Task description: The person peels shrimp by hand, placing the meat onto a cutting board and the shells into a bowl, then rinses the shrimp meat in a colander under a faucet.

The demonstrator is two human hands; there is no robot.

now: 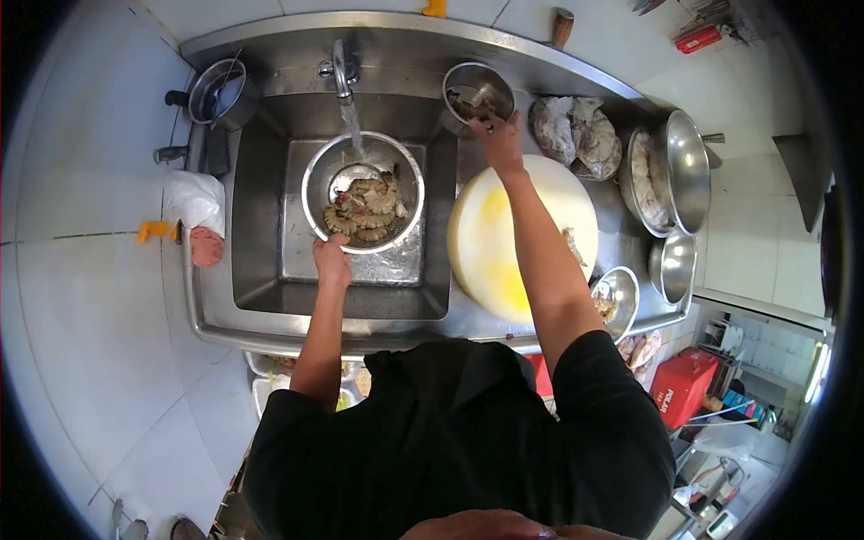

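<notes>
My left hand (333,259) grips the near rim of a metal colander (416,193) held in the sink. Several large striped raw shrimp (367,202) lie in it, and water runs from the faucet (340,72) into its far side. At the back of the counter, my right hand (498,139) is at the near rim of a deep metal pot (457,76) with dark pieces inside. Its fingers curl at the rim; the fingertips are partly hidden. Below my right forearm lies a thick round cutting board (481,243), stained yellow, with a small scrap on it.
Plastic bags (576,135) of food sit right of the pot. Metal bowls (688,171) stand along the right edge, and a small bowl (621,288) holds pale pieces. Left of the sink are a pot (236,103) and a white plastic bag (196,200).
</notes>
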